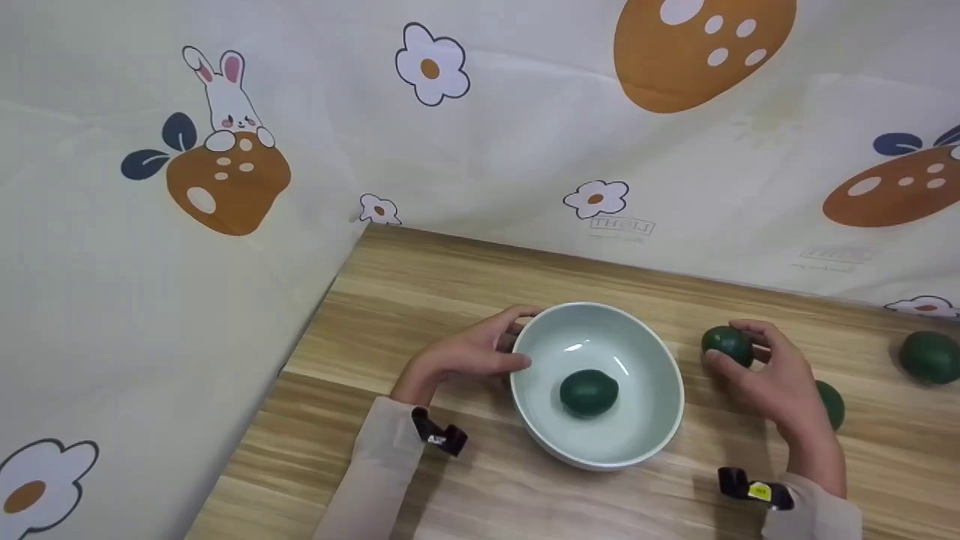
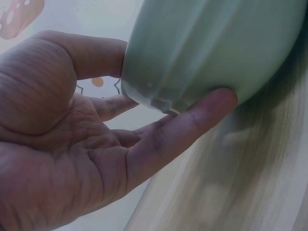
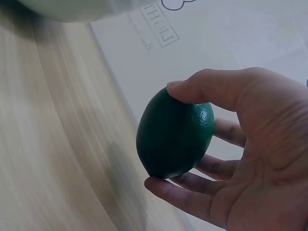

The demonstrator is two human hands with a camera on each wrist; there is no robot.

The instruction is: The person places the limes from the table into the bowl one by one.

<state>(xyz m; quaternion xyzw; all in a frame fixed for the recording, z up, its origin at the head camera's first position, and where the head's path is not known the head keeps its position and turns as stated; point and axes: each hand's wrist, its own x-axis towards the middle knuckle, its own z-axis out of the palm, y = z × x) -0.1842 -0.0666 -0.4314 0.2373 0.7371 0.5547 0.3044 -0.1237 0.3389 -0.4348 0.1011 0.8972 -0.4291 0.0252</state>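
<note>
My left hand [image 1: 474,352] holds a pale green bowl [image 1: 641,367] by its left side, the thumb at the rim. In the left wrist view the fingers touch the outer wall of the bowl [image 2: 207,53]. A dark green lime [image 1: 589,393] lies inside on the bowl's bottom. Just right of the bowl, my right hand [image 1: 780,382] grips a second lime between thumb and fingers. The right wrist view shows this held lime [image 3: 173,137] above the table, apart from the bowl.
Another lime [image 1: 831,403] sits partly hidden behind my right wrist. One more lime [image 1: 930,357] lies at the far right of the wooden table [image 1: 420,285]. A patterned cloth [image 1: 510,150] hangs along the table's back and left edges.
</note>
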